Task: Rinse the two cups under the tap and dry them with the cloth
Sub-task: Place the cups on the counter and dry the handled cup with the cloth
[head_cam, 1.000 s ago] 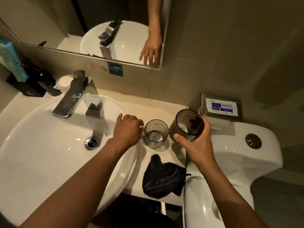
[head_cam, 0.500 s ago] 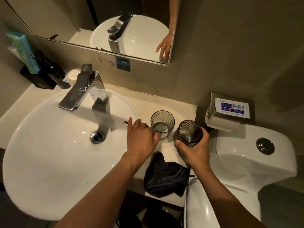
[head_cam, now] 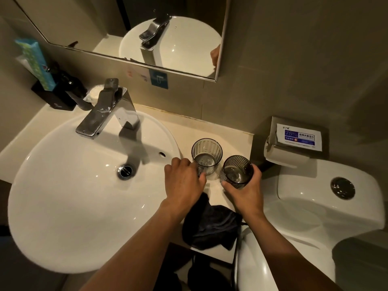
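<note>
Down on the pale counter [head_cam: 228, 141], to the right of the white basin [head_cam: 73, 196], both smoky ribbed cups stand close together with a narrow gap between them. The lighter cup [head_cam: 206, 153] sits upright at about 11 o'clock from the darker cup [head_cam: 238, 169], and each shows a little gleam at its bottom, though whether that is water or only glass cannot be told. The left hand [head_cam: 183, 182] reaches in from 7 o'clock, knuckles up, its fingers curled around the near left side of the lighter cup and touching the wall; how firmly it presses cannot be told from this angle. The right hand [head_cam: 244, 193] comes from 5 o'clock and wraps the darker cup, thumb on the left wall and fingers around the right, so the cup is clasped between them. That cup tilts slightly toward the camera, and whether its base rests on the counter or hangs just above it is hidden by the hand.

The dark cloth [head_cam: 212, 225] lies crumpled on the counter's front edge, at 6 o'clock from the cups, just beneath the two wrists. The chrome tap [head_cam: 100, 113] stands at 10 o'clock from the cups, its spout pointing over the basin, with no stream visible. A white toilet [head_cam: 315, 206] sits at 3 o'clock, just beside the counter.
</note>
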